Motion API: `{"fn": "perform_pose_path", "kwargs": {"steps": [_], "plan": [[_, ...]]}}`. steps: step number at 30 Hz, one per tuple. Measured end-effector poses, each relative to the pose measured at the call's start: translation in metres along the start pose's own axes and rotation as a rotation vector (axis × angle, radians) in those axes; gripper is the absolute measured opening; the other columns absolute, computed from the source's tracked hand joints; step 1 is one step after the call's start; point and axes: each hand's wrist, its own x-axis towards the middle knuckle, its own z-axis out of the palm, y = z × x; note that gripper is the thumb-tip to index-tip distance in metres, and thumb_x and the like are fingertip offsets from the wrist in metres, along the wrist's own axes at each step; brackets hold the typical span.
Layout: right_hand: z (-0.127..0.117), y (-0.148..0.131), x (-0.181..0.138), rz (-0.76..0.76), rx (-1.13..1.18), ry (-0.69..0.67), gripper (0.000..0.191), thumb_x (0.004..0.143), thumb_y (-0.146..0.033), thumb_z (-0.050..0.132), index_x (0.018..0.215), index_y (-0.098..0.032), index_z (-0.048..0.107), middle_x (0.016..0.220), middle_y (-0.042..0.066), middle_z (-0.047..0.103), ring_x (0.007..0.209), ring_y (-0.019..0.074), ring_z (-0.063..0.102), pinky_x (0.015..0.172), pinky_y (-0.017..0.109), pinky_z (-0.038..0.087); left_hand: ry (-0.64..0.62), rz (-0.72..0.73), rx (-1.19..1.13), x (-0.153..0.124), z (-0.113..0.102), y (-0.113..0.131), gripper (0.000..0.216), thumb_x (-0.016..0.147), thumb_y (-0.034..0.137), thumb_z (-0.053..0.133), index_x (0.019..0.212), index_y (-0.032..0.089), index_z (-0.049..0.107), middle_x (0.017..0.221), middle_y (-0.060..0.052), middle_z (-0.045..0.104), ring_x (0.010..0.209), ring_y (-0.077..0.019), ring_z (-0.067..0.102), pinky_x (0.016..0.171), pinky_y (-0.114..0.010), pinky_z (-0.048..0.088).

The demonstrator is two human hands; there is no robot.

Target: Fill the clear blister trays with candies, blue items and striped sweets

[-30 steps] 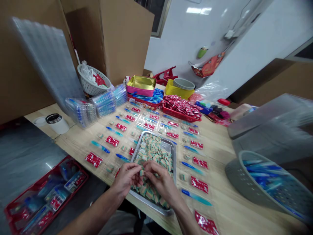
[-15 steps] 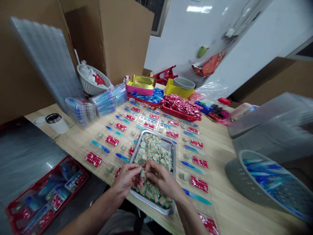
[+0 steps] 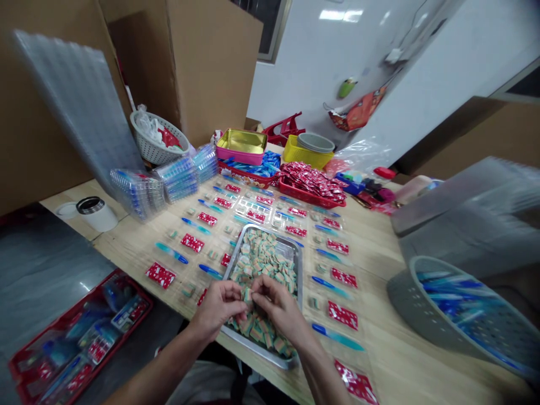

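A metal tray (image 3: 297, 264) full of small striped erasers (image 3: 264, 260) sits in front of me on the wooden table (image 3: 379, 253). Both hands hover over its near end, fingertips meeting. My left hand (image 3: 219, 306) and my right hand (image 3: 278, 309) pinch one striped eraser (image 3: 247, 294) between them. Clear blister packs laid out around the tray hold blue pens (image 3: 333, 337), red packets (image 3: 343, 315) and erasers.
A grey basket of blue pens (image 3: 455, 306) stands at right. A red tray of packets (image 3: 312, 188), a yellow tin (image 3: 241, 147), a white basket (image 3: 158, 140) and stacked clear packs (image 3: 139, 191) lie at the back. A red crate (image 3: 67, 343) sits on the floor left.
My hands stay pinched together over the tray's near end, with only small finger movements on the eraser. The view has shifted slightly.
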Motion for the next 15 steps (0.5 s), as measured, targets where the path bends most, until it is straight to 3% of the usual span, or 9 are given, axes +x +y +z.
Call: {"fn": "perform_pose_path", "kwargs": {"steps": [8, 15], "plan": [[0.0027, -0.0012, -0.0013, -0.001, -0.041, 0.027, 0.009, 0.082, -0.022, 0.053, 0.074, -0.019, 0.052, 0.067, -0.002, 0.051, 0.064, 0.0134, 0.047, 0.059, 0.024, 0.038, 0.020, -0.034, 0.063, -0.0015, 0.0003, 0.0020, 0.007, 0.055, 0.021, 0.062, 0.056, 0.015, 0.058, 0.048, 0.000, 0.060, 0.039, -0.0110, 0.052, 0.040, -0.022, 0.042], [0.0023, -0.0003, 0.0010, 0.003, 0.002, 0.150, 0.010, 0.081, -0.026, 0.054, 0.074, -0.019, 0.054, 0.070, -0.001, 0.053, 0.066, 0.0145, 0.049, 0.061, 0.025, 0.039, 0.020, -0.058, 0.002, -0.0012, -0.0003, 0.0039, 0.009, 0.054, 0.022, 0.061, 0.053, 0.015, 0.055, 0.048, -0.001, 0.061, 0.039, -0.0117, 0.053, 0.039, -0.021, 0.040]]}}
